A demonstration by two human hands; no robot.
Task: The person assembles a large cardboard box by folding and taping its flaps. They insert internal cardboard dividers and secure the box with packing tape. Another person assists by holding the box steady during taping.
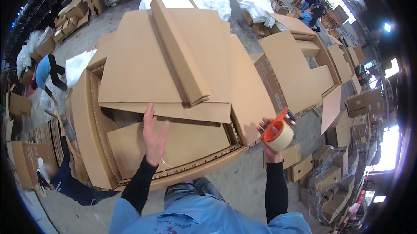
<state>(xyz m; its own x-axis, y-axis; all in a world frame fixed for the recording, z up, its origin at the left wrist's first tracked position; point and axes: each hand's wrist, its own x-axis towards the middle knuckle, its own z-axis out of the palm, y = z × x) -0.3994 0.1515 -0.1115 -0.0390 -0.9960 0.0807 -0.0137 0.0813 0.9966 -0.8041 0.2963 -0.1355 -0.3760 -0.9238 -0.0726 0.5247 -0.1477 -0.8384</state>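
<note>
Tape dispenser [278, 133], orange frame [280, 117], cream roll [283, 140], tip [291, 116] perhaps metal; right hand's grip [271, 152] clasping it, left hand [155, 140] spread.

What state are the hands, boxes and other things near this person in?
Left hand: open, holding nothing visible
Right hand: gripping the tape dispenser
Tape dispenser: held, loaded with a pale roll
Near box: open, partly covered
Cardboard sheet: lying across the near box
Long cardboard piece: resting on the sheet
Farther box: open
</note>
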